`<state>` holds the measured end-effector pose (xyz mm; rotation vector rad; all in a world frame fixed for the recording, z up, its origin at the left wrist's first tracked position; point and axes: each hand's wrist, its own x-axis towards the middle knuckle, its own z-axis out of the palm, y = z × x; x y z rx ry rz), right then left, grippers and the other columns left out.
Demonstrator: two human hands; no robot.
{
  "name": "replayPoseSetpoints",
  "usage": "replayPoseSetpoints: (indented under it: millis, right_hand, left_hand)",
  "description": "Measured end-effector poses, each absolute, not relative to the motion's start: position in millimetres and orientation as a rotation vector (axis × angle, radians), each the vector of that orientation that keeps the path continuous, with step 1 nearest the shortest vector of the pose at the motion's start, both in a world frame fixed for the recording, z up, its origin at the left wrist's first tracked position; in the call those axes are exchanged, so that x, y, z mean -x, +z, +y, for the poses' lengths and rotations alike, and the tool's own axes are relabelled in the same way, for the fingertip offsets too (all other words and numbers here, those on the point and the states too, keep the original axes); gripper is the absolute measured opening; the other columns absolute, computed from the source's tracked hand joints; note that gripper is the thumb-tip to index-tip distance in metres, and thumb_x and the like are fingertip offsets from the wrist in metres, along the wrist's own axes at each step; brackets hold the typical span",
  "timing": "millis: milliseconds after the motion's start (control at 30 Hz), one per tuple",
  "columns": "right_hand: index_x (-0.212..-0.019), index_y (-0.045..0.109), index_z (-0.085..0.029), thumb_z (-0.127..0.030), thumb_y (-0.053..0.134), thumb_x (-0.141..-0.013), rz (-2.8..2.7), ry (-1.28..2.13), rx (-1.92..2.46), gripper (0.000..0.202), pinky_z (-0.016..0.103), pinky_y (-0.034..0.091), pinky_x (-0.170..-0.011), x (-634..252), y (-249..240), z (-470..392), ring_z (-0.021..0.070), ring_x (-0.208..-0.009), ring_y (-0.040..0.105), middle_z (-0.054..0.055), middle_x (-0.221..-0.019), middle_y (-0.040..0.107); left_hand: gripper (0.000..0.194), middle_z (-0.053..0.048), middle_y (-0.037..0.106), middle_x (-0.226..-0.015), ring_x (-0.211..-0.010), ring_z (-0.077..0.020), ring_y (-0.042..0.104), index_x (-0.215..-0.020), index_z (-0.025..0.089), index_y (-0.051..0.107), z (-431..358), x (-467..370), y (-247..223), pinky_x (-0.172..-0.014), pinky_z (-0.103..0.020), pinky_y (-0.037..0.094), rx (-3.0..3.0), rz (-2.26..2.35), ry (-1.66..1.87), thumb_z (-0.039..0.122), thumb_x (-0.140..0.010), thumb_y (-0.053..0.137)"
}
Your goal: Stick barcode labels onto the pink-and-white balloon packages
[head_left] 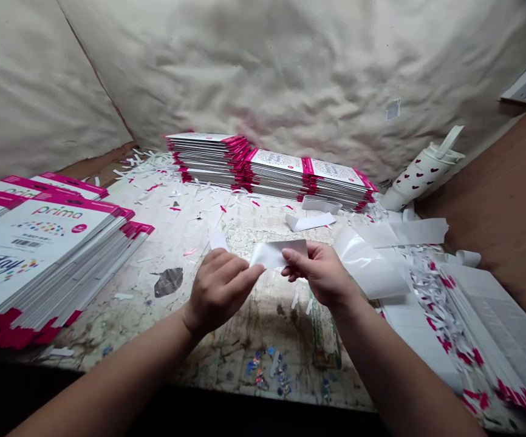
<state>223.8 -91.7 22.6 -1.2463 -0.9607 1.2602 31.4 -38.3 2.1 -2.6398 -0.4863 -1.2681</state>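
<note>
Between my hands, above the middle of the worktable [245,328], is a small white glossy strip or card [273,252]. My left hand [221,284] pinches its left end between thumb and fingers. A narrow white piece [218,240] sticks up behind the left fingers. My right hand [320,270] grips the strip's right end, thumb on top and fingers curled beneath. Whether the strip is folded cannot be made out.
Pink-edged packages [39,243] are stacked at the left, more [276,170] along the back. A heart-patterned tumbler [420,173] leans at the back right. White peeled strips [372,267], paper scraps and further packages [495,328] cover the right side.
</note>
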Motion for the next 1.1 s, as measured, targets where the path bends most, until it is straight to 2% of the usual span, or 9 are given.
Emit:
replayPoseSetpoints:
  millis: [67, 133, 200, 267, 367, 500, 800, 967, 1100]
  right_hand:
    - [-0.066, 0.061, -0.016, -0.039, 0.067, -0.072, -1.112, 0.954, 1.382, 0.025, 0.026, 0.044, -0.051, -223.0, 21.3, -95.6, 0.0132, -0.052, 0.055, 0.001, -0.054, 0.059]
    - [-0.068, 0.062, -0.018, -0.032, 0.061, -0.078, -1.325, 0.549, 1.474, 0.018, 0.028, 0.045, -0.058, -221.1, 20.3, -100.2, 0.0139, -0.058, 0.055, 0.002, -0.06, 0.061]
    - [-0.077, 0.065, -0.02, -0.022, 0.057, -0.08, -1.501, 0.284, 1.441, 0.009, 0.029, 0.047, -0.066, -217.7, 18.9, -104.1, 0.0154, -0.068, 0.057, 0.003, -0.072, 0.064]
    - [-0.095, 0.065, -0.022, -0.012, 0.052, -0.079, -1.617, 0.223, 1.359, 0.023, 0.03, 0.049, -0.073, -214.0, 16.9, -107.2, 0.0169, -0.08, 0.06, 0.005, -0.087, 0.065]
    - [-0.122, 0.055, -0.026, -0.005, 0.047, -0.078, -1.748, 0.215, 1.266, 0.049, 0.032, 0.051, -0.081, -210.6, 13.7, -111.5, 0.0187, -0.095, 0.059, 0.008, -0.105, 0.062]
    - [-0.134, 0.043, -0.027, -0.005, 0.043, -0.082, -1.812, 0.268, 1.182, 0.057, 0.033, 0.05, -0.087, -209.5, 11.1, -117.5, 0.0188, -0.102, 0.057, 0.008, -0.11, 0.059]
    - [-0.121, 0.058, -0.026, -0.005, 0.048, -0.08, -1.609, 0.513, 1.141, 0.047, 0.03, 0.051, -0.083, -207.9, 11.6, -118.8, 0.016, -0.092, 0.06, 0.006, -0.099, 0.063]
    - [-0.112, 0.063, -0.02, -0.016, 0.061, -0.078, -1.401, 0.924, 1.104, 0.034, 0.031, 0.054, -0.077, -208.5, 18.2, -122.4, 0.0178, -0.088, 0.064, 0.008, -0.102, 0.067]
    - [-0.094, 0.07, -0.018, -0.023, 0.066, -0.077, -1.255, 1.072, 1.106, 0.018, 0.028, 0.055, -0.072, -211.6, 19.7, -123.9, 0.0163, -0.078, 0.067, 0.005, -0.085, 0.072]
  left_hand:
    - [0.027, -0.009, 0.064, -0.098, -0.092, -0.0226, 0.058, -0.1, 0.024, 0.064, -48.8, -38.1, 8.4, -0.082, -0.038, 0.045, 2.613, -0.7, -1.322, 0.025, -0.074, 0.068]
    - [0.028, -0.011, 0.061, -0.106, -0.1, -0.0246, 0.056, -0.102, 0.022, 0.064, -59.3, -45.3, 19.0, -0.087, -0.039, 0.043, 2.666, -0.866, -1.4, 0.025, -0.074, 0.068]
    - [0.023, -0.007, 0.064, -0.096, -0.091, -0.0198, 0.059, -0.102, 0.021, 0.062, -67.5, -52.7, 28.3, -0.082, -0.034, 0.046, 2.94, -1.019, -1.46, 0.022, -0.08, 0.062]
    - [0.016, -0.005, 0.065, -0.088, -0.082, -0.0166, 0.06, -0.099, 0.019, 0.061, -72.0, -59.2, 32.4, -0.075, -0.029, 0.048, 3.318, -1.211, -1.519, 0.024, -0.083, 0.058]
    - [0.019, -0.004, 0.063, -0.085, -0.08, -0.0167, 0.06, -0.092, 0.018, 0.059, -72.7, -64.9, 29.1, -0.073, -0.029, 0.049, 3.544, -1.516, -1.795, 0.031, -0.079, 0.063]
    - [0.014, -0.001, 0.06, -0.077, -0.076, -0.0141, 0.057, -0.084, 0.017, 0.06, -70.3, -66.0, 22.7, -0.071, -0.026, 0.047, 3.481, -1.645, -2.273, 0.028, -0.078, 0.065]
    - [0.009, -0.001, 0.065, -0.081, -0.081, -0.0122, 0.058, -0.082, 0.016, 0.064, -65.0, -61.6, 17.3, -0.079, -0.024, 0.045, 3.501, -1.748, -2.536, 0.02, -0.075, 0.068]
    - [0.012, 0.0, 0.063, -0.073, -0.075, -0.0121, 0.056, -0.071, 0.014, 0.062, -63.4, -56.9, 12.8, -0.075, -0.025, 0.044, 3.516, -1.904, -2.412, 0.023, -0.076, 0.068]
    - [0.016, 0.001, 0.061, -0.068, -0.069, -0.0097, 0.054, -0.068, 0.015, 0.063, -65.1, -51.4, 12.2, -0.068, -0.021, 0.043, 3.591, -1.93, -2.253, 0.027, -0.077, 0.068]
